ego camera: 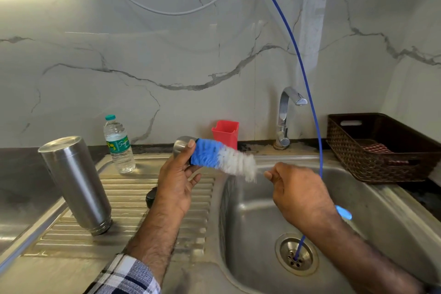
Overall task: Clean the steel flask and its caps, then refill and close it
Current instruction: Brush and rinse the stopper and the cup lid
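Gripping a round steel cap (182, 146) above the ribbed drainboard (133, 198), the left hand (177, 179) faces the right hand (298, 194), which pinches a blue-and-white bristle brush (222, 157) by its handle.

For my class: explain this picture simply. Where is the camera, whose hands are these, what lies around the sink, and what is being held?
There is no machine; the single camera sits on a person's head, looking down. The left hand grips a steel cap. The right hand holds a bottle brush, its bristles pushed into the cap. On the drainboard the steel flask stands mouth down, beside a water bottle and a small black cap. A red cup, tap and brown basket stand behind the sink.
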